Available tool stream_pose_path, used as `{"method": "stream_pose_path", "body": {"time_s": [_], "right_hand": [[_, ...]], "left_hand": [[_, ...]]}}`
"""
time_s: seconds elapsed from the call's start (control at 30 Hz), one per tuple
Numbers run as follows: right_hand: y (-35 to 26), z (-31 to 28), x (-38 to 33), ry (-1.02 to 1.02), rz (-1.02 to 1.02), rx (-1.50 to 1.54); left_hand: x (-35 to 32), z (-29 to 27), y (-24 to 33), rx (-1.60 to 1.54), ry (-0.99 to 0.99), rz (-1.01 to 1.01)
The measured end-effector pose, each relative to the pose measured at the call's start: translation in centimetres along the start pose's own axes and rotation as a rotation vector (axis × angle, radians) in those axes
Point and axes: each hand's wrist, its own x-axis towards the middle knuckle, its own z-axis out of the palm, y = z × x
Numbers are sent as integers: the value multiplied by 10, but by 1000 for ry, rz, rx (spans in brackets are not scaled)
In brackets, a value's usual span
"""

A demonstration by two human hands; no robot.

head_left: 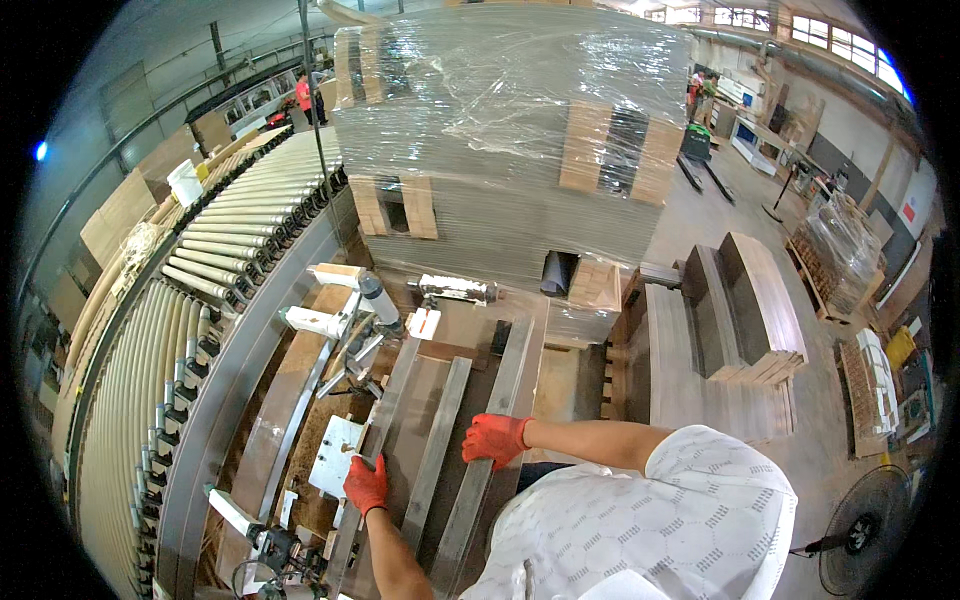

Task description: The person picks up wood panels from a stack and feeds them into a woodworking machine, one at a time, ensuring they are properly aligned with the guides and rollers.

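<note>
Both my hands wear red gloves. My left hand (366, 484) is closed over the left grey rail (398, 385) of a low frame, right beside a pale metal plate (338, 457) with holes; its fingertips are partly hidden. Farther right, my right hand (495, 440) rests with curled fingers on the right grey rail (513, 365). Between my hands runs a middle grey rail (437, 430). Beyond the plate stands a machine head with a grey cylinder (380, 298) and white brackets (318, 320).
A tall film-wrapped stack of boards (500, 120) stands straight ahead. Roller conveyors (150, 370) curve along the left. Stacked brown panels (740, 310) lie at right, with a black fan (860, 530) nearer me. A pallet jack (700, 160) and other people (305, 95) are far off.
</note>
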Motion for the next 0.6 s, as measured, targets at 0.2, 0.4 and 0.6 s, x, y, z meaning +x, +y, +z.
{"method": "stream_pose_path", "body": {"time_s": [0.2,0.4,0.6], "right_hand": [[5,8,-6,192,-45,-8],[6,4,-2,116,7,15],[4,2,6,68,21,-11]], "left_hand": [[5,4,-6,-13,-18,-5],[6,7,4,-17,-20,-16],[6,0,-1,-30,-42,-28]]}}
